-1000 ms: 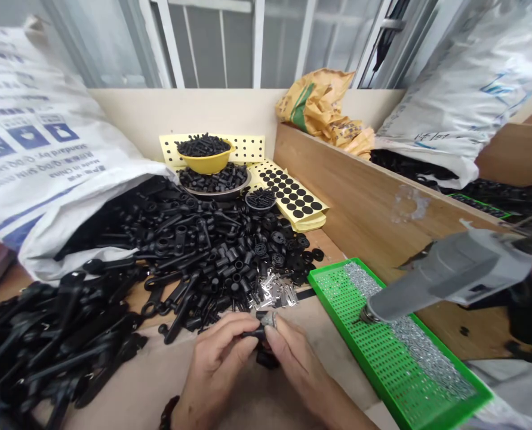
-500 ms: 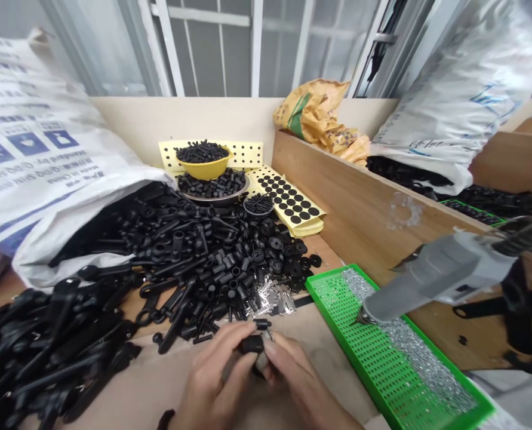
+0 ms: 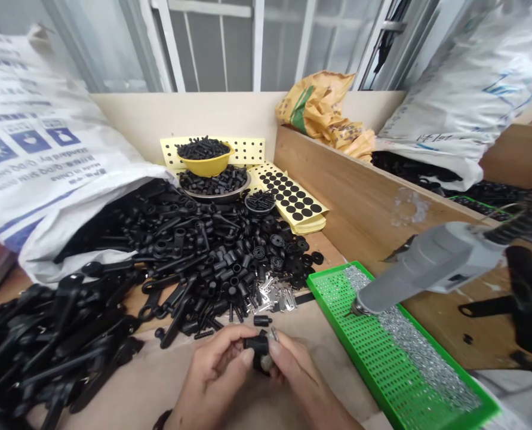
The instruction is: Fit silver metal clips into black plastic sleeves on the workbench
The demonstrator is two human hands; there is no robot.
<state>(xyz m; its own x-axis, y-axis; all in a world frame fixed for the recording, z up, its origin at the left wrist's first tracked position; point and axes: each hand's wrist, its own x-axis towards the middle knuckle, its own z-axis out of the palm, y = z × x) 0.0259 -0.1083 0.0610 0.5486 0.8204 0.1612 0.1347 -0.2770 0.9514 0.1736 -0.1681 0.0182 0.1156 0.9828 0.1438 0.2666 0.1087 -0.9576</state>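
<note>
My left hand (image 3: 212, 376) and my right hand (image 3: 299, 379) meet at the bottom middle, fingers pinched together on a small black plastic part (image 3: 257, 345) with a bit of silver metal at its right side. One more short black cylinder (image 3: 262, 321) lies on the table just beyond my fingers. Behind it is a small heap of silver metal clips (image 3: 272, 295) at the front of a big pile of black plastic parts (image 3: 194, 251).
A grey electric screwdriver (image 3: 427, 269) hangs at the right, its tip over a green perforated tray (image 3: 364, 352) of silver screws. A white sack (image 3: 46, 173) spills black parts on the left. A yellow bowl (image 3: 205, 162), a grey dish and yellow sheets of black dots (image 3: 292, 200) stand behind.
My hands have drawn slightly toward me with the black part. The short black cylinder now lies free on the table ahead of my fingers. The hanging screwdriver has drifted a little left.
</note>
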